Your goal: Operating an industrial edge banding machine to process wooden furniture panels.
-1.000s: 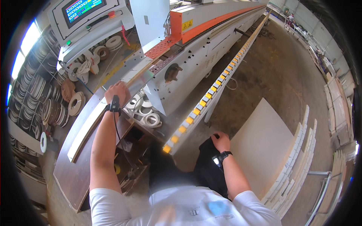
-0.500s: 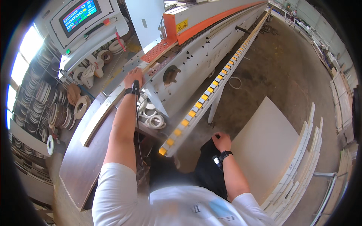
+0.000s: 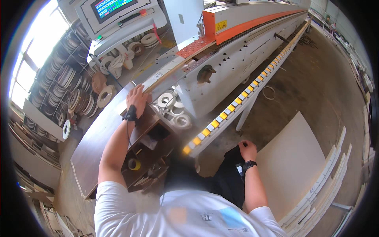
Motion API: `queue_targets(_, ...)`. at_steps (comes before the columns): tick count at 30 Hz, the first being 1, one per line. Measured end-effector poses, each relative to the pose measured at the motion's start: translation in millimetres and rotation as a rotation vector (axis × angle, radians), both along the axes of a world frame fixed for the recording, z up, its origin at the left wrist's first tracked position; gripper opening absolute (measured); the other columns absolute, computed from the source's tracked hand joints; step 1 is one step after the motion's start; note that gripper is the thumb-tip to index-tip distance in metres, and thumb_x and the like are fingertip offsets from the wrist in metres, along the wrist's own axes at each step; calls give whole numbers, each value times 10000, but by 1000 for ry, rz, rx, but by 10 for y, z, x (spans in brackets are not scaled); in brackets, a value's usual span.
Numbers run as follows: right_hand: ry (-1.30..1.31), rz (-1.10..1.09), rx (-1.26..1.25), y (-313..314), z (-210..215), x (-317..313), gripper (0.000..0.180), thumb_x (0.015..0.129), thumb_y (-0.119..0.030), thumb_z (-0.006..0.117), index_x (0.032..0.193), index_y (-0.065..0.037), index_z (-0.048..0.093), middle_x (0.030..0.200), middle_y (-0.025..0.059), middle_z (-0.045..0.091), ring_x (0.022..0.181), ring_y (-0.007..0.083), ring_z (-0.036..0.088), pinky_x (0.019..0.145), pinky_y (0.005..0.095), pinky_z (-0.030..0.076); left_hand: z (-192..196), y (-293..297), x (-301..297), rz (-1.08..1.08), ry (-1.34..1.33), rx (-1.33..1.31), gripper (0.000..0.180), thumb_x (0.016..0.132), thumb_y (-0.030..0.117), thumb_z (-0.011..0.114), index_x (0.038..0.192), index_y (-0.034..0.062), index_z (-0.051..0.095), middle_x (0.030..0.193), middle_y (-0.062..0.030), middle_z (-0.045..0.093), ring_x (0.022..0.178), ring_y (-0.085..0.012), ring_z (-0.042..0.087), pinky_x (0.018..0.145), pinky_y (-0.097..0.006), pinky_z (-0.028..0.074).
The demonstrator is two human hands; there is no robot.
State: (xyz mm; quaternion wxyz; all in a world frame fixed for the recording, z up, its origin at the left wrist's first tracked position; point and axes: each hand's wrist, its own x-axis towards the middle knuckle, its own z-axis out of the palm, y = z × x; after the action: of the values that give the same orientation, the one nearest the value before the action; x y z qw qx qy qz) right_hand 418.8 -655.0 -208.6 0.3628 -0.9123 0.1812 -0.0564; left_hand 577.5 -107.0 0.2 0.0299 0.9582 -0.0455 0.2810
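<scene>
My left hand (image 3: 136,96) lies on the near end of a long narrow board strip (image 3: 158,76), its fingers stretched along the top and the thumb at the side. From there the strip runs over the pale worktable (image 3: 103,128) into the edge-banding machine (image 3: 233,65), beside a red perforated plate (image 3: 193,46). Beside my dark-trousered knee, my right hand (image 3: 247,149) hangs with curled fingers, and nothing shows in them. Both wrists wear black straps.
A roller rail (image 3: 229,110) with yellow and grey rollers slants away in front of me. White edge-band rolls (image 3: 181,120) lie under the worktable. At right lean a large pale panel (image 3: 290,158) and white strips (image 3: 316,189). A control panel (image 3: 114,12) stands at upper left.
The board strip has slid forward toward the machine. My left hand now sits at its near end, closer to me. The view has shifted left; my right hand stays by the knee.
</scene>
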Motion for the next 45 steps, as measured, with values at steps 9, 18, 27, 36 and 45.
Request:
queue_targets(9,42,55,-85,47,-153,54,241,885,-409,739,951,-187,808,1056,95,778,1093,370,679,941,499,545,0,283,-49,29,-44,-18,145,962,255,729,1043,146,777,1049,-49,744,1012,-308,678,891,-433,556)
queue_targets(18,1,79,-114,-65,-35,64,253,889,-319,760,969,-83,806,1005,143,785,980,364,742,879,442,578,40,-193,530,-41,-20,-2,174,982,265,649,1080,178,764,1099,-19,735,1058,-288,680,892,-418,570)
queue_targets(27,-36,130,-73,-66,-127,45,258,912,-272,757,1024,-41,783,1016,171,773,995,352,745,887,413,571,189,315,514,-269,112,-237,352,961,221,706,1282,76,709,1278,-148,722,1223,-357,643,1032,-439,530)
queue_targets(36,186,-306,673,-76,429,212,493,1120,-390,527,1329,36,661,1269,69,711,1168,196,631,1055,355,471,302,1484,1147,-78,164,-420,283,969,200,721,1233,99,733,1152,-101,754,1065,-299,710,929,-412,562)
queue_targets(45,379,-41,265,1035,2209,724,590,1108,-499,492,1274,35,682,1113,142,749,880,229,720,813,393,566,51,1673,2215,-437,744,-233,615,903,303,787,1445,103,579,1296,-152,698,1208,-363,661,1019,-452,545)
